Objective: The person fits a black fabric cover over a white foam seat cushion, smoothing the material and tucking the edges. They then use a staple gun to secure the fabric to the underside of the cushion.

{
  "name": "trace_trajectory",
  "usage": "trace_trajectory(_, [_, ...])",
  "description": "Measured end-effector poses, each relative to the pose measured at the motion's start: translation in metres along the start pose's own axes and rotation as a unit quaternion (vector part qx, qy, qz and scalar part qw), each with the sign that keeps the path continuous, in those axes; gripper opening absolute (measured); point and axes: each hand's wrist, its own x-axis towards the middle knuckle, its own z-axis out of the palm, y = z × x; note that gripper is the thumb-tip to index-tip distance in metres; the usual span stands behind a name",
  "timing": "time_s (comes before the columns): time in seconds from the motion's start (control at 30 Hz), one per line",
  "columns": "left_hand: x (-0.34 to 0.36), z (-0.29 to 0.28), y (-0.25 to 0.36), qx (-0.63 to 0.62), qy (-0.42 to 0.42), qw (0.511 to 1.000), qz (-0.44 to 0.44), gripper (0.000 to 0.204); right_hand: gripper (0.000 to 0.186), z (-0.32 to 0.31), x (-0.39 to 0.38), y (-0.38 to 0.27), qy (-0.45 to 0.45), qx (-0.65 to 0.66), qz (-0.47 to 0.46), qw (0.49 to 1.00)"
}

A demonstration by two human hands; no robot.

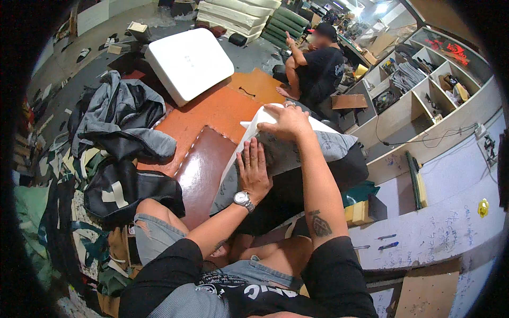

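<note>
I have the left hand [257, 172] flat on grey cloth [331, 144], the right hand [288, 123] gripping a white edge [259, 115].

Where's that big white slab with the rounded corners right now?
In the head view, the white slab is left of centre near the top, beside the crumpled grey-and-black fabric and up and left of the person's right hand.

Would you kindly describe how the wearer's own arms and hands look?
The left hand and right hand are ungloved. A silver metal watch circles the left wrist, and a dark tattoo marks the right forearm. The short sleeves are black.
</note>
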Motion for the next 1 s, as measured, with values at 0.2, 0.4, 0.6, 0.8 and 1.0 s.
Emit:
trace_trajectory(0.2, [0.012,-0.034,0.007,-0.142,-0.016,0.989,-0.048,0.100,0.087,-0.002,0.000,-0.002,-0.012,0.012,0.011,1.000])
trace_trajectory(0.4, [0.054,-0.031,-0.021,-0.305,0.075,0.943,-0.105,0.039,0.086,-0.009,-0.008,-0.008,-0.026,0.002,0.019,0.999])
trace_trajectory(0.6, [0.070,-0.032,-0.058,-0.558,-0.059,0.820,-0.115,0.025,0.083,-0.004,-0.022,-0.011,-0.011,-0.014,0.014,1.000])
trace_trajectory(0.8, [0.056,-0.046,-0.056,-0.567,-0.100,0.807,-0.131,0.026,0.065,0.023,-0.079,0.002,0.320,0.051,-0.141,0.935])
trace_trajectory(1.0, [0.044,-0.056,-0.053,-0.568,-0.106,0.808,-0.117,0.028,0.052,0.041,-0.161,0.043,0.362,-0.080,-0.291,0.882])
